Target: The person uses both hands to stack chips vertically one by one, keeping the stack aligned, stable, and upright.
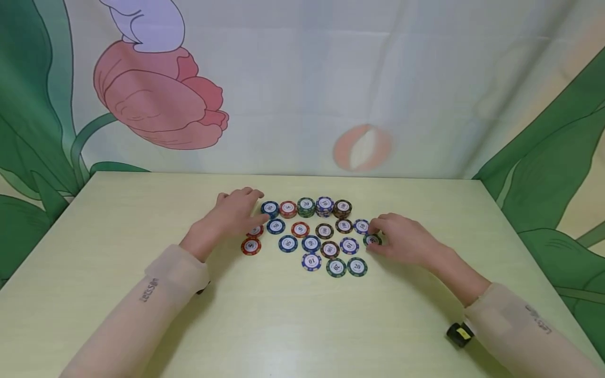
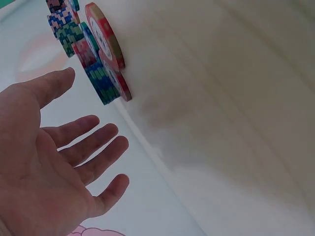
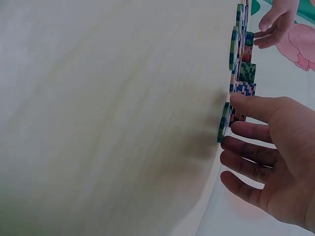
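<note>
Poker chips lie in the middle of the table, with a back row of stacks: a blue stack [image 1: 270, 208], a red stack [image 1: 288, 209], a green stack [image 1: 306, 207], a blue-and-white stack [image 1: 324, 206] and a black stack [image 1: 342, 208]. My left hand [image 1: 235, 212], fingers spread, hovers left of the blue stack and partly covers a red chip [image 1: 255, 231]. At the right end, the thumb and fingers of my right hand [image 1: 402, 239] stand loosely around a green chip [image 3: 224, 123], fingertips right at its edge. Palm and separate fingers show in both wrist views.
Several single chips lie flat in front of the stacks, among them a red chip [image 1: 251, 246], a blue-and-white chip [image 1: 311, 261] and a green chip [image 1: 357, 266]. The pale table [image 1: 264, 325] ends at a printed curtain [image 1: 283, 105] behind.
</note>
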`<state>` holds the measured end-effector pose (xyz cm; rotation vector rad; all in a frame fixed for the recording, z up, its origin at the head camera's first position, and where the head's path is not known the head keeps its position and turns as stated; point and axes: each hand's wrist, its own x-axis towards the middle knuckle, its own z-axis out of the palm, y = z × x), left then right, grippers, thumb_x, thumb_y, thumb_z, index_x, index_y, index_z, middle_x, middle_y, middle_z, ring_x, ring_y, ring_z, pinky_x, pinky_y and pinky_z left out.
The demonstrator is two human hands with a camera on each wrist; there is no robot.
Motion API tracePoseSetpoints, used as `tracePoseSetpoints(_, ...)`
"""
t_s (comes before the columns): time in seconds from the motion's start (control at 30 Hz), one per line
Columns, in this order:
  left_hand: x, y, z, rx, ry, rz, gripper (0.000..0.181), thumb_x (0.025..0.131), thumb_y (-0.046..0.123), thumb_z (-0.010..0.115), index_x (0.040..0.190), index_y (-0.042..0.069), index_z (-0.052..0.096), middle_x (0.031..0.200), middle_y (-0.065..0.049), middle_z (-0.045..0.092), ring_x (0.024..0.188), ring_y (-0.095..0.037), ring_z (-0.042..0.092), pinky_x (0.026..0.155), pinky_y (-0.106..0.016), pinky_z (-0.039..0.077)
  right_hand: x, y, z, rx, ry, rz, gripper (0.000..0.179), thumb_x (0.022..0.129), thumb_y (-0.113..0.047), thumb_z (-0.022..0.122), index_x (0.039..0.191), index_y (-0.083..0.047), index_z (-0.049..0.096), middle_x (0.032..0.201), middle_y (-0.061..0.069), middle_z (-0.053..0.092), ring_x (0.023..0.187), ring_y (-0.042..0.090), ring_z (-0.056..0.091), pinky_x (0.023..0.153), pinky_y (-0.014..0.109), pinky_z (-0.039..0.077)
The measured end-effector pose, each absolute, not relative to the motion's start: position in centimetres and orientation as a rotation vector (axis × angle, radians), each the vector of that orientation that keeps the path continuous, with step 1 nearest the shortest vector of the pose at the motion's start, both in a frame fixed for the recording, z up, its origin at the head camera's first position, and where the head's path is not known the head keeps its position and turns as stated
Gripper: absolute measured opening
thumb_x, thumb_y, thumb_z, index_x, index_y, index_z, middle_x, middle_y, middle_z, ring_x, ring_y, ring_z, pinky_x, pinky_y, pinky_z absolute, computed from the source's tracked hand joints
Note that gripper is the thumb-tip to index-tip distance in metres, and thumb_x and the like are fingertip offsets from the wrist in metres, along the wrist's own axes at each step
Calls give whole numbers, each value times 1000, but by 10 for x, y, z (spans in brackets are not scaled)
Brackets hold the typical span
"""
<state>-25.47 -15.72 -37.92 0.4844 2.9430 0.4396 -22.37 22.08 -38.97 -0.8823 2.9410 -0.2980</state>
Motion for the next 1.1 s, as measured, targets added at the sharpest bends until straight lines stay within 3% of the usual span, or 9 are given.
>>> tracePoseSetpoints(0.3,-267,-133,-378,491,2941,426,66,100,42,66,149,2,49,149,-18,49,132,-37,47,108,-65,24,-224,222,-392,-900,2949,-294,30,87,-26,84,107,-7,73,101,3,70,90,20,63,81,43,54)
tracePoseSetpoints(0.53,-271,-119,-380,527,2925,396,69,99,47,66,148,2,49,144,-17,53,128,-35,50,107,-63,25,-225,222,-392,-884,2940,-282,31,87,-25,84,109,-7,73,102,3,70,92,20,64,82,43,55)
tracePoseSetpoints(0.77,-274,-106,-384,579,2921,376,65,99,41,67,148,4,49,145,-15,52,128,-34,51,105,-60,29,-226,223,-390,-875,2924,-280,33,87,-25,83,110,-5,73,103,4,69,95,22,65,84,45,55)
tracePoseSetpoints(1.1,-280,-95,-388,596,2902,387,61,100,43,66,147,8,50,146,-14,51,130,-34,48,106,-59,30,-225,224,-386,-820,2899,-251,35,87,-26,83,110,-1,72,98,3,66,87,19,61,80,43,54)
